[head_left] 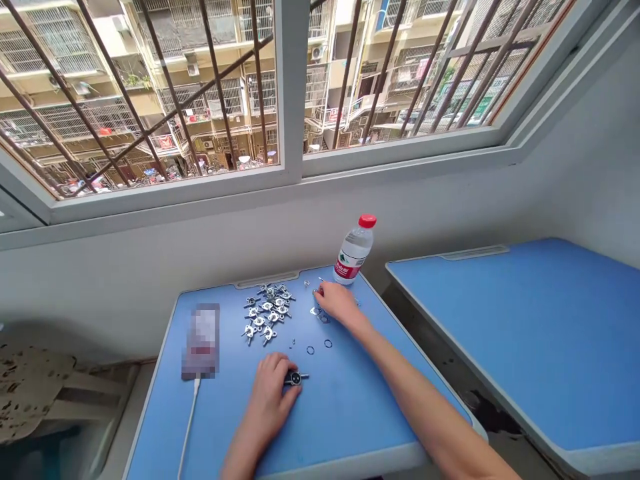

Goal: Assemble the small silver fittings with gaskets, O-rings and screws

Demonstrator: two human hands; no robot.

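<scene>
Near the front of the blue table, my left hand grips a small dark metal part with a round face between thumb and fingers. My right hand reaches to the back right of the table, its fingers pinched together at a spot by the bottle; what they hold is too small to make out. Several silver metal parts lie in a pile left of my right hand. Two thin dark rings, one at the left and one at the right, rest between my hands.
A water bottle with a red cap stands at the back right edge. On the left lies a blurred phone with a white cable. Another blue table is to the right, across a gap. Barred windows rise behind.
</scene>
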